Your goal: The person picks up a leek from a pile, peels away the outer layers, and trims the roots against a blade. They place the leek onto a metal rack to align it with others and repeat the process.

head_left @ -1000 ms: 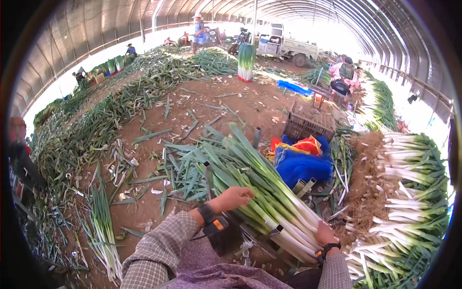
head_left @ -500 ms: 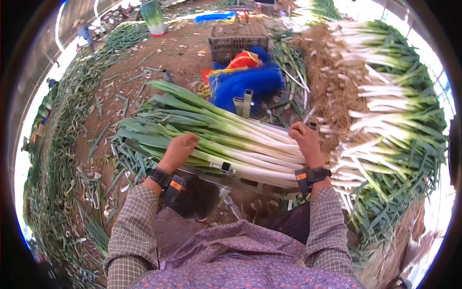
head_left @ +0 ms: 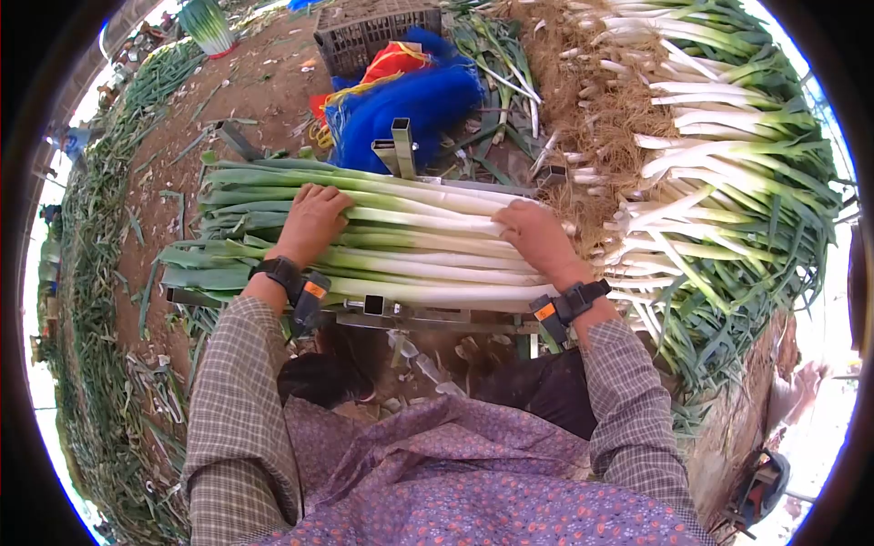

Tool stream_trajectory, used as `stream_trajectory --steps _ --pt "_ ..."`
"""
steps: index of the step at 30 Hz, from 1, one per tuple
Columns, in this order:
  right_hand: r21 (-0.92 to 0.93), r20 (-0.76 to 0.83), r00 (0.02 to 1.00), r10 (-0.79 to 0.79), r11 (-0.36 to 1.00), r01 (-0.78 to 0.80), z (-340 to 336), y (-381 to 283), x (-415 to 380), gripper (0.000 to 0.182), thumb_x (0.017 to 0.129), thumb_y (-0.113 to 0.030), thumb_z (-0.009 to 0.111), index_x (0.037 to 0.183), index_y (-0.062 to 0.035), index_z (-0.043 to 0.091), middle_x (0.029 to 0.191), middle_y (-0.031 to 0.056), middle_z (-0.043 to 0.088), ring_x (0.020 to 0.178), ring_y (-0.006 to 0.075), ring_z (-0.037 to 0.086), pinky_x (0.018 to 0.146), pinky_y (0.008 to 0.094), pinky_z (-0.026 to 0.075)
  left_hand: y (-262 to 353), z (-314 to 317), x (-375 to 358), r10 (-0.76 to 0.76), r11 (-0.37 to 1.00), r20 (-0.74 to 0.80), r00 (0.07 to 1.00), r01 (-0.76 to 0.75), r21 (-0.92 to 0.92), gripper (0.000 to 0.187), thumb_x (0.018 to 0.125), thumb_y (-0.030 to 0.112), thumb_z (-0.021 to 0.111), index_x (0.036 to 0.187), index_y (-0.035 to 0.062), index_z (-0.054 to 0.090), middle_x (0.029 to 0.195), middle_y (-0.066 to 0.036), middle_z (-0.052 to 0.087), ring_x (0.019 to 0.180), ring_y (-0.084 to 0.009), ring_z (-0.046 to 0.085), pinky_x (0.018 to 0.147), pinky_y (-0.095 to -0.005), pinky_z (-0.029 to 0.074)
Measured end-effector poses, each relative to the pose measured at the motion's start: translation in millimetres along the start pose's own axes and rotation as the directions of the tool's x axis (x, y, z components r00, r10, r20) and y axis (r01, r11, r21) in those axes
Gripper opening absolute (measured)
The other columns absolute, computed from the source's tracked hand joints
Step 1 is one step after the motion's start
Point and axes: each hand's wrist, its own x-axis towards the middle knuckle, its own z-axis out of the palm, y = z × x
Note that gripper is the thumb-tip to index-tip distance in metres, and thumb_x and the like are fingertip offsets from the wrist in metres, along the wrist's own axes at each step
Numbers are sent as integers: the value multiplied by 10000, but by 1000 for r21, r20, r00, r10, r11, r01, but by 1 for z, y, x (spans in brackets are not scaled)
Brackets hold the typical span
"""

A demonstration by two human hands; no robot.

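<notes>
A thick layer of large green onions (head_left: 428, 264) lies across a metal rack (head_left: 437, 318) in front of me, green leaves to the left and white stalks to the right. My left hand (head_left: 314, 221) is on the green part, its fingers curled over the stalks near the middle of the layer. On the white part, my right hand (head_left: 539, 238) has its fingers bent round stalks close to the root end. The fingertips of both hands are partly hidden among the stalks. A square metal post (head_left: 401, 147) of the rack rises behind the layer.
To the right, a long heap of green onions (head_left: 728, 209) lies with its roots facing me. Blue netting (head_left: 401, 114) with a red bundle (head_left: 398, 60) lies beyond the rack, before a plastic crate (head_left: 369, 38). A tied bundle (head_left: 208, 29) stands far left; leaf scraps (head_left: 100, 300) cover the left ground.
The onions, slanted before, now lie flatter and straighter across the rack. My left hand has moved up and left onto the leaves, my right hand left along the white stalks. The view has shifted.
</notes>
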Motion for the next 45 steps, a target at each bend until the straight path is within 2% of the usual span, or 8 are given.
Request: stream_trajectory --steps 6,15,19,23,24,34,38,45 --pt "124 -80 996 -43 991 52 -8 -46 0 164 797 -93 612 951 -78 663 883 111 638 877 314 609 783 415 507 7 -65 -14 25 999 -202 979 -20 28 251 725 7 616 965 69 583 944 -108 547 972 -323 543 864 -417 457" --pt "-137 -74 997 15 990 -25 40 -7 4 121 806 -90 556 867 -90 661 815 114 638 847 326 593 736 425 499 0 16 -11 -32 994 -98 995 21 -109 170 767 74 615 935 97 629 938 -92 629 946 -326 557 838 -438 453" --pt "-114 107 986 128 987 -116 37 -12 4 104 789 -162 594 759 -98 671 796 95 595 845 314 575 744 426 486 -5 34 -26 -39 984 -71 997 26 -177 153 765 80 629 909 131 644 880 -64 651 903 -311 573 792 -436 458" --pt "-122 -114 985 128 982 -142 29 -23 24 200 790 -207 630 961 -105 657 957 94 586 946 303 566 791 442 479 -2 26 -28 -36 968 -63 997 19 -252 219 745 35 638 957 92 654 946 -75 661 925 -315 576 839 -416 472" --pt "-200 17 988 156 968 -150 47 -7 24 287 787 -195 645 1058 -105 622 1021 94 581 968 309 558 801 441 477 -1 24 -26 -41 967 -76 996 20 -255 221 745 33 637 958 89 653 943 -77 661 926 -317 576 840 -416 472" --pt "145 -124 990 66 988 -48 1 -12 45 267 790 -96 638 1052 -43 632 1000 135 623 988 343 567 848 428 466 10 9 -9 -102 947 -60 993 78 -311 264 784 58 623 1047 71 631 1080 -113 607 1081 -317 542 953 -412 433" --pt "166 -149 989 6 986 19 0 -16 48 260 800 -96 623 1053 -45 646 988 149 626 950 345 579 841 416 476 16 45 14 16 995 -102 995 -26 -98 347 807 149 623 1147 80 613 1151 -129 600 1130 -325 518 1013 -443 372" --pt "74 -33 997 -63 995 65 67 -15 47 261 827 -52 528 1027 -123 680 918 105 619 923 314 584 779 419 499 25 34 1 50 972 68 996 -33 -231 379 808 113 595 1186 100 606 1150 -118 601 1129 -318 525 1036 -445 345"
